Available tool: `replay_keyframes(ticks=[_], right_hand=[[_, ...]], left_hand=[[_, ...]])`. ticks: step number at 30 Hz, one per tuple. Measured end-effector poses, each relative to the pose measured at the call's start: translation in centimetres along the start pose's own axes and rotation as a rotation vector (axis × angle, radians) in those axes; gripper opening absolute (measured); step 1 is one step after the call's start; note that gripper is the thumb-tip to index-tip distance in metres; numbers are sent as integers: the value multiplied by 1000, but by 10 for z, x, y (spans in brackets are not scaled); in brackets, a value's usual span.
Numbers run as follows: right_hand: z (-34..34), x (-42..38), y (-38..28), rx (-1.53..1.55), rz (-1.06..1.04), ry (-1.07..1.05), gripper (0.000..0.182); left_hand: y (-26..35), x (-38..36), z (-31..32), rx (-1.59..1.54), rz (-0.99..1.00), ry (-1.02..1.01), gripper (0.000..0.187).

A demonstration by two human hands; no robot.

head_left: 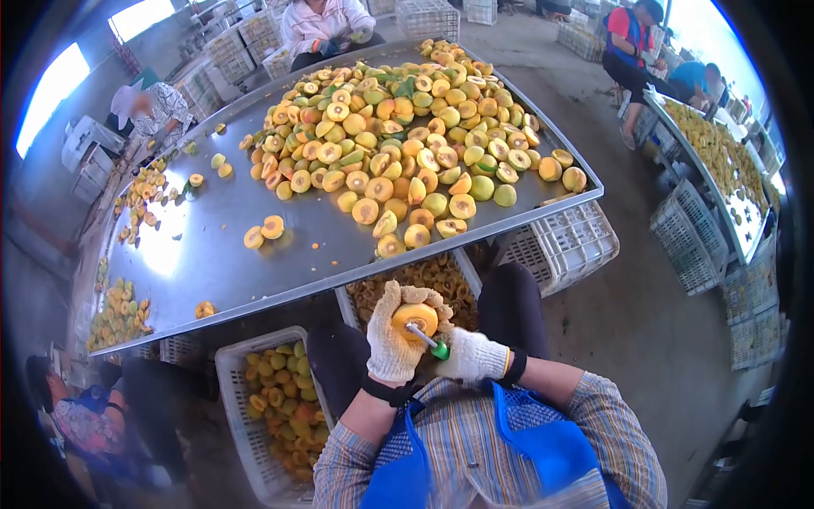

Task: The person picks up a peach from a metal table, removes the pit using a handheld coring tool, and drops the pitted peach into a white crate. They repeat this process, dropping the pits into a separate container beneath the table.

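In my gloved left hand lies a halved yellow peach, cut face up, with the fingers curled around it. My gloved right hand is closed on a slim metal pitting tool with a green handle. The tool's tip meets the centre of the peach half; its exact shape is hidden. Both hands are above my lap, close to the near edge of the metal table. Behind them, a white crate holds brownish pits and scraps.
A pile of halved peaches covers much of the metal table. A white crate of peach halves stands left of my legs. Another white crate is under the table's right corner. Other people sit around this table and another table.
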State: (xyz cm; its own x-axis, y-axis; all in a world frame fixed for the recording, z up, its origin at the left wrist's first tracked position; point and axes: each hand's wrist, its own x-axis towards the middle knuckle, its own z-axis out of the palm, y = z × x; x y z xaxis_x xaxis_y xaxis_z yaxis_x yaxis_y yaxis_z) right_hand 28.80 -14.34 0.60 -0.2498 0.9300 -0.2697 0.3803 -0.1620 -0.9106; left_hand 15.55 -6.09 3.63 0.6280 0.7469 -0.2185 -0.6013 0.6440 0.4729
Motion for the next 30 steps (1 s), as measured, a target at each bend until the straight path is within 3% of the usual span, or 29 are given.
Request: replay_keyframes(ticks=[2, 7, 14, 16, 18, 19, 22, 25, 26, 28, 30], right_hand=[[-9, 0, -15, -573, 195, 167, 27], [-6, 0, -11, -409, 115, 207, 24], [0, -3, -5, -539, -17, 326, 24], [5, -1, -2, -544, 94, 240, 21], [16, 7, 6, -437, -43, 228, 21], [16, 3, 9, -458, 91, 217, 26], [-8, 0, -9, -611, 8, 187, 31], [-4, -1, -8, -576, 58, 205, 32], [2, -1, -3, -523, 75, 232, 32], [22, 2, 20, -300, -192, 341, 38], [12, 0, 6, -492, 8, 204, 39]], left_hand=[[3, 4, -5, 135, -5, 73, 46], [3, 3, -7, 174, 73, 125, 56], [9, 3, -14, 263, -18, 151, 61], [8, -1, -4, 201, -73, 164, 60], [2, -1, -2, 153, -55, 197, 59], [0, -1, -4, 178, -43, 189, 59], [-5, -2, -6, 250, -9, 185, 57], [-8, -5, -1, 350, 110, 119, 57], [-11, -5, -2, 201, 102, 41, 57], [-14, -7, -3, 53, 92, -38, 57], [-16, -11, 0, -2, 141, -48, 57]])
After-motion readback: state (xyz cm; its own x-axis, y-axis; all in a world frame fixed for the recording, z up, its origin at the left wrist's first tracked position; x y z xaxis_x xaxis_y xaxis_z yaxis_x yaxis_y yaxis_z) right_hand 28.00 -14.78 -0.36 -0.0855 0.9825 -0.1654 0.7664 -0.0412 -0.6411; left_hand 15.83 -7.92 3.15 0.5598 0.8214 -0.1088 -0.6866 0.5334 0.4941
